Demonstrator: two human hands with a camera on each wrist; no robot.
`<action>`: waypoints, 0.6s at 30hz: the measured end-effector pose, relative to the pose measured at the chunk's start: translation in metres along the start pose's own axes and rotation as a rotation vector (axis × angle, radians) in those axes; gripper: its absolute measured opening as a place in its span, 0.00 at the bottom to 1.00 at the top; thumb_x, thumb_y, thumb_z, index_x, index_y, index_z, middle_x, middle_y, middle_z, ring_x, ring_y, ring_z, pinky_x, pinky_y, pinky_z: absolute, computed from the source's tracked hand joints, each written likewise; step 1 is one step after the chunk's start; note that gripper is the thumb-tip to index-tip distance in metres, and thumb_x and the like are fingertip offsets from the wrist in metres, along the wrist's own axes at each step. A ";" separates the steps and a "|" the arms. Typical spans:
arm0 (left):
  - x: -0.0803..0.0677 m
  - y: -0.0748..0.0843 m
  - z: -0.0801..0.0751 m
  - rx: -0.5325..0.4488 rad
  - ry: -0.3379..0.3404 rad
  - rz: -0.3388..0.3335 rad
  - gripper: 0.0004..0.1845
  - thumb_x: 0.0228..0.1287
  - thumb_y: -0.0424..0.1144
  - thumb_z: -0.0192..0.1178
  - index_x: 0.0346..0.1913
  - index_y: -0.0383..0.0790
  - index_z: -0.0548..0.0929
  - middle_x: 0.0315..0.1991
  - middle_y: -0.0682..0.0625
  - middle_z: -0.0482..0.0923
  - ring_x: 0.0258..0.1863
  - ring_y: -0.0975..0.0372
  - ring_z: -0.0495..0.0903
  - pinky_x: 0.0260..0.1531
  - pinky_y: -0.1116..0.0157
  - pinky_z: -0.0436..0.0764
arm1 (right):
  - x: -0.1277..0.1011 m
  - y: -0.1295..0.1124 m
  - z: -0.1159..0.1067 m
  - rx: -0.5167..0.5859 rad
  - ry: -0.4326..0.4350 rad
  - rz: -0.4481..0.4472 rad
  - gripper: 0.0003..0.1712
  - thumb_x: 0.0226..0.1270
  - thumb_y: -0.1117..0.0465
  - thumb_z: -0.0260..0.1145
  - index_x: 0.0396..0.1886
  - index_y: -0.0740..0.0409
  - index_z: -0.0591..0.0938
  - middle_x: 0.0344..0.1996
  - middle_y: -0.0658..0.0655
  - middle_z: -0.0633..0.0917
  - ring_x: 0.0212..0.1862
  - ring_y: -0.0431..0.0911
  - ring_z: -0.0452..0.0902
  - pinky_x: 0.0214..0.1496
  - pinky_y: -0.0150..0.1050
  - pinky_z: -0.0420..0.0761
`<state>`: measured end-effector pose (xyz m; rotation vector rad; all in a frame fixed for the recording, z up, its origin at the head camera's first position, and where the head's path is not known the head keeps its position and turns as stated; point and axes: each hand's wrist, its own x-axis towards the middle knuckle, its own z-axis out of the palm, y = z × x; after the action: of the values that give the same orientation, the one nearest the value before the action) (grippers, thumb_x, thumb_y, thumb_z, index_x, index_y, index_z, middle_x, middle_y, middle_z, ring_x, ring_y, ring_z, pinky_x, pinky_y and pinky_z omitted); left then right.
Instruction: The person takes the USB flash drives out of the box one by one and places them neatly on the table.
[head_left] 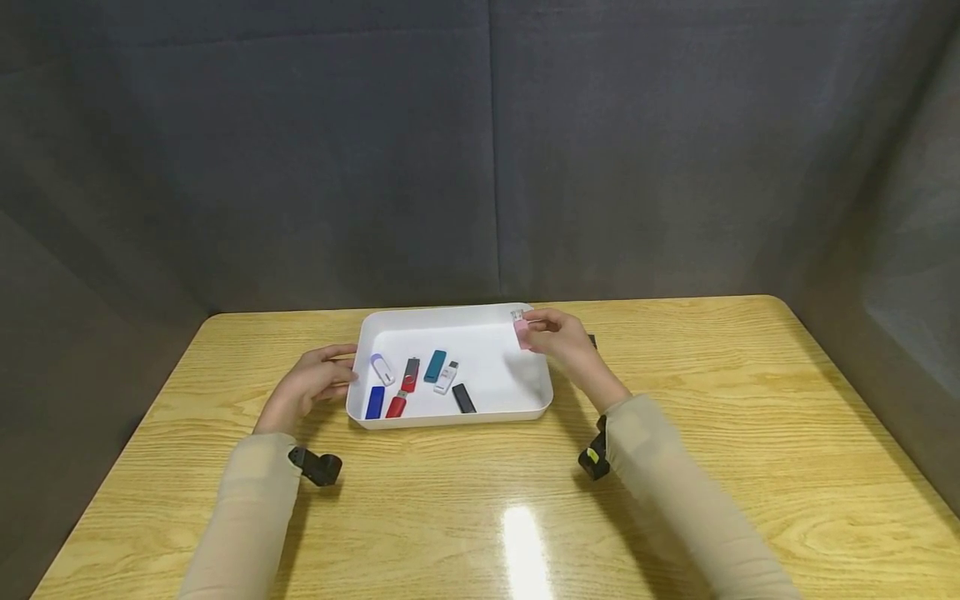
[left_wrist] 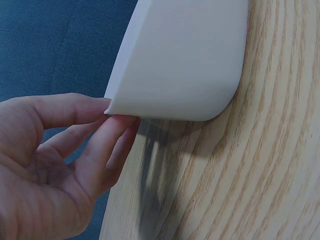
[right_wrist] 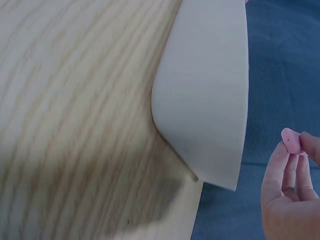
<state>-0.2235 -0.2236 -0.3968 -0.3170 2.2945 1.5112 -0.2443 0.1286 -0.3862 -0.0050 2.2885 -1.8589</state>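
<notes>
My right hand point(head_left: 562, 340) pinches a pink USB stick point(head_left: 522, 333) between thumb and fingertips, its plug end pointing up, over the right rear part of a white tray point(head_left: 487, 342). In the right wrist view the same pink stick point(right_wrist: 291, 141) shows beyond the tray's outer wall point(right_wrist: 205, 95). At the tray's left side, my left hand point(head_left: 318, 375) holds the edge with its fingertips, as the left wrist view shows at the rim. Inside the tray lie several USB sticks, among them a teal one point(head_left: 435, 367), a white one point(head_left: 446, 377) and a black one point(head_left: 464, 399).
On the tray's left half lie a blue stick point(head_left: 375, 402), a red one point(head_left: 397, 407), a grey-and-red one point(head_left: 410, 375) and a white-and-purple one point(head_left: 382, 369). The tray stands near the back of a wooden table point(head_left: 435, 500). A dark curtain point(head_left: 360, 167) hangs behind.
</notes>
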 end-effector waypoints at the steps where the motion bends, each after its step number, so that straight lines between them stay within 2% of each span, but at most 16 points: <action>1: 0.000 0.000 0.000 0.001 0.000 0.000 0.33 0.64 0.30 0.53 0.73 0.36 0.58 0.69 0.34 0.63 0.51 0.61 0.78 0.38 0.76 0.81 | 0.000 0.000 -0.003 0.007 0.004 -0.003 0.24 0.64 0.68 0.60 0.60 0.67 0.73 0.42 0.53 0.79 0.37 0.35 0.77 0.50 0.32 0.82; 4: 0.000 0.000 0.000 -0.006 -0.006 0.006 0.34 0.64 0.30 0.53 0.73 0.35 0.57 0.69 0.33 0.63 0.53 0.59 0.77 0.39 0.76 0.81 | 0.002 0.000 -0.010 0.042 0.021 -0.008 0.24 0.65 0.69 0.59 0.61 0.69 0.72 0.41 0.53 0.79 0.36 0.34 0.77 0.45 0.27 0.82; 12: 0.000 -0.001 0.000 -0.009 -0.012 0.013 0.34 0.64 0.29 0.53 0.73 0.35 0.57 0.69 0.33 0.62 0.54 0.58 0.77 0.41 0.74 0.81 | 0.005 0.006 -0.036 0.094 0.094 0.021 0.28 0.67 0.65 0.61 0.65 0.69 0.68 0.45 0.53 0.78 0.35 0.30 0.77 0.50 0.28 0.82; 18: 0.000 -0.002 0.000 -0.014 -0.019 0.017 0.34 0.64 0.29 0.53 0.73 0.35 0.56 0.70 0.33 0.61 0.58 0.54 0.75 0.40 0.75 0.81 | 0.005 0.018 -0.060 0.215 0.167 0.042 0.29 0.67 0.65 0.60 0.66 0.71 0.66 0.31 0.41 0.80 0.32 0.28 0.78 0.40 0.20 0.80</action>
<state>-0.2232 -0.2240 -0.3986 -0.2870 2.2785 1.5326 -0.2561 0.1901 -0.3930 0.2360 2.1570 -2.1471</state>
